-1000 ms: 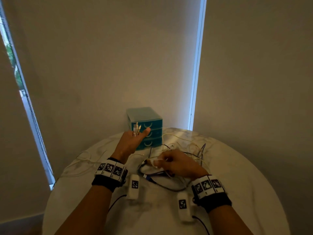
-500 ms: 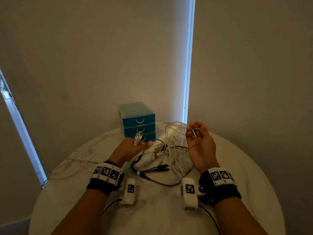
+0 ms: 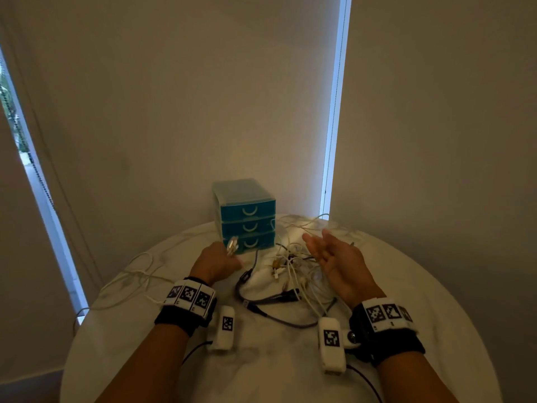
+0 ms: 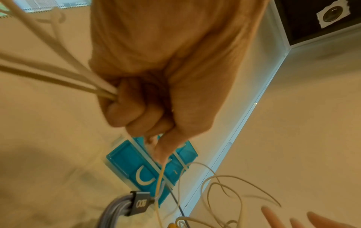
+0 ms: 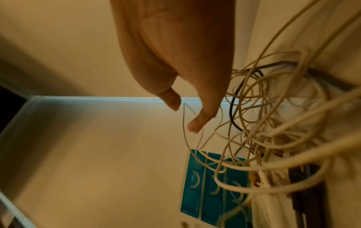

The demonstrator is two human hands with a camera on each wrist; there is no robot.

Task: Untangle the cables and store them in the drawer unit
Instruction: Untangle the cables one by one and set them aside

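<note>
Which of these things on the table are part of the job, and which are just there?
Part of the job:
- cable tangle
- white cables gripped in the left hand
- drawer unit, drawers closed
- right hand, open above the tangle

Just there:
- table
- blinds
- wristbands

Dim room, warm low light. Round white marbled counter (image 3: 436,330) in a corner. Beige roller blinds (image 3: 174,112) cover the windows behind it; thin strips of bluish daylight (image 3: 334,112) show at the blind edges. Bead chain (image 3: 17,132) hangs at the left gap, some greenery outside. Dark floor strip (image 3: 26,385) bottom left.
</note>
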